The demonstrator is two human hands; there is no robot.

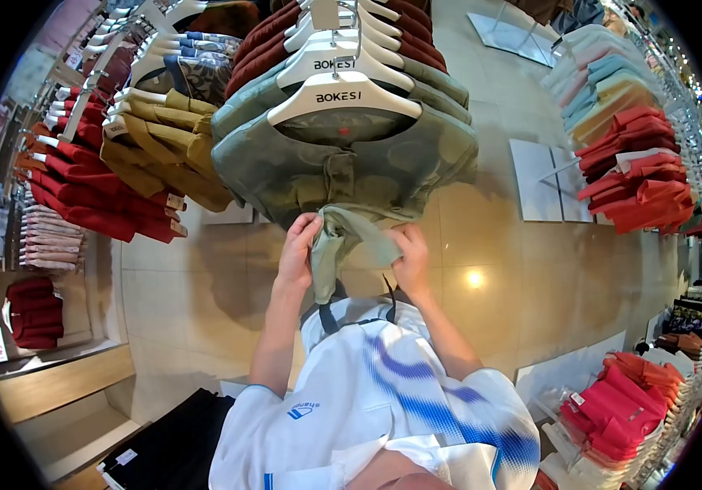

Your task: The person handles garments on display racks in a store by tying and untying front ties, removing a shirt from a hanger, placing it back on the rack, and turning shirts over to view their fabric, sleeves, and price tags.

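A green camouflage-patterned shirt hangs in front of me on a white hanger marked BOKESI. Below its front hangs a pale green strip of cloth, seemingly the shirt's hem or tie. My left hand pinches this cloth at its left edge. On the other side, my right hand has its fingers closed on the right end of the same cloth. The cloth is bunched and twisted between both hands. Where it joins the shirt is not clear.
More green and dark red shirts hang behind on the same rail. Mustard garments and red garments hang at left, red tops at right. A folded black garment lies at lower left. Tiled floor lies below.
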